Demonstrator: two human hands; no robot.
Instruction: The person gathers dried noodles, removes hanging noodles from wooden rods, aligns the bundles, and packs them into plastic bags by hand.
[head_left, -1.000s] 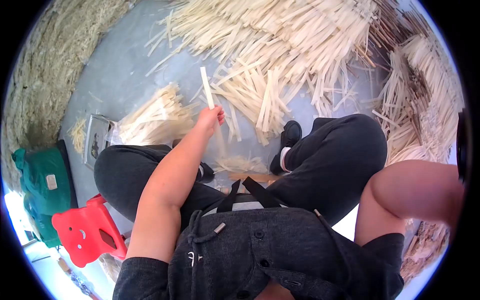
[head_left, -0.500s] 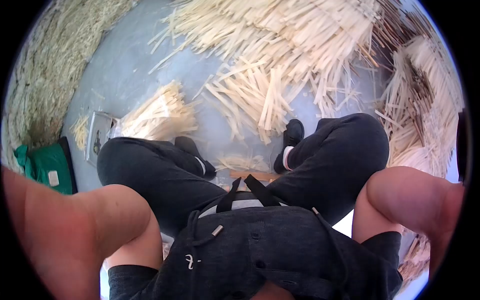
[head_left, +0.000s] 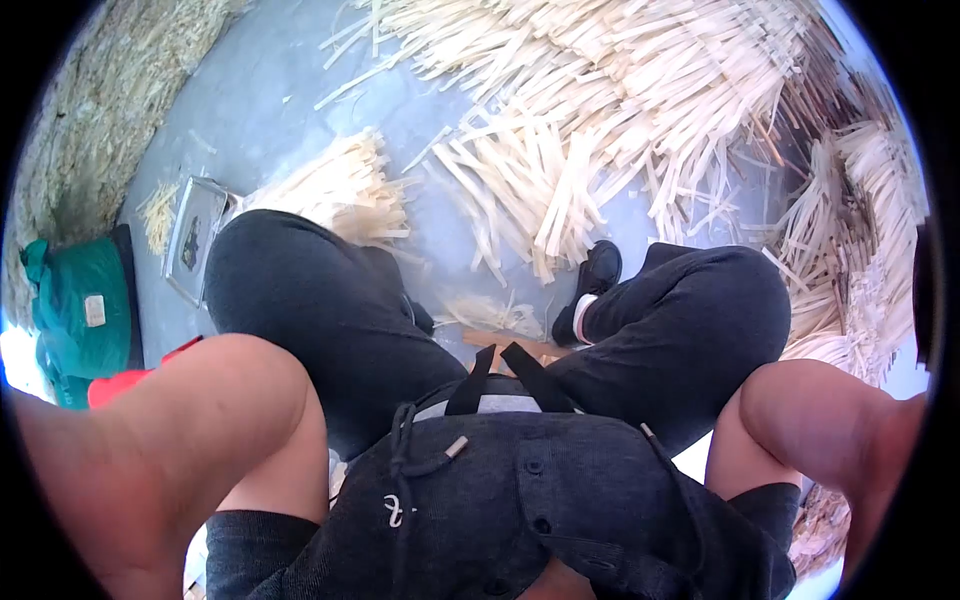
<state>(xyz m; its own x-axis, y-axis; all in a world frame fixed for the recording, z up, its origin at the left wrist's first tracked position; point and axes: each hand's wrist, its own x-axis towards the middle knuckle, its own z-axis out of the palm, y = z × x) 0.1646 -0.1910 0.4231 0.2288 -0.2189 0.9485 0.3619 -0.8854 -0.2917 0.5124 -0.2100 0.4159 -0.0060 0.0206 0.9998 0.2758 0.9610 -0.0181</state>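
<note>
Both of my arms are bent, with the forearms raised toward the camera; my left elbow (head_left: 250,375) and my right elbow (head_left: 785,400) show at the sides. Neither my left hand nor my right hand is in the frame, so what they hold or touch is hidden. Between and beyond my knees lie pale, thin wood-like strips: a loose heap (head_left: 540,185) ahead of my feet and a bundle (head_left: 340,190) past my left knee. A brown wooden piece (head_left: 510,342) lies between my shoes.
A large pile of strips (head_left: 640,70) covers the far floor, with another stack (head_left: 870,240) on the right. To the left are a metal-edged tray or case (head_left: 180,265), a green bag (head_left: 80,320), a red object (head_left: 120,388) and a rough tan heap (head_left: 110,120).
The view has shifted slightly. My left knee has moved up and inward, covering more of that shoe. A red object now shows beside my left arm.
</note>
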